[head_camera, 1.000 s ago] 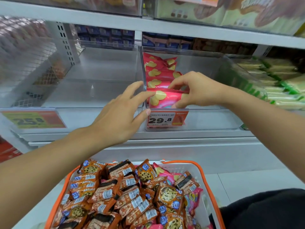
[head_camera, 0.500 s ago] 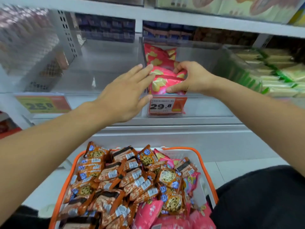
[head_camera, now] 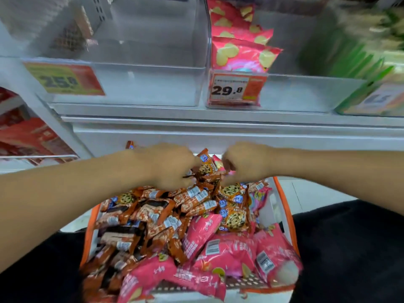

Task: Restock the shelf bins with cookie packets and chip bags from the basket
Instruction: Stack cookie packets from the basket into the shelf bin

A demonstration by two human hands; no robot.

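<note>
Over basket (head_camera: 284, 206): both hands curled into cookie packets (head_camera: 196, 202); left hand (head_camera: 168, 165), right hand (head_camera: 244, 162), grip blurred, cannot tell. Packets light, slick, crinkly, contents brittle. Pinch yours by sealed ends, not middle.

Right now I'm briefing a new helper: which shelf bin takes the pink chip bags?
Look at the white metal shelf above the orange plastic basket. Find the clear plastic bin right of the clear divider. Only it holds pink chip bags printed with yellow chips, above an orange 29.8 price tag.
</note>
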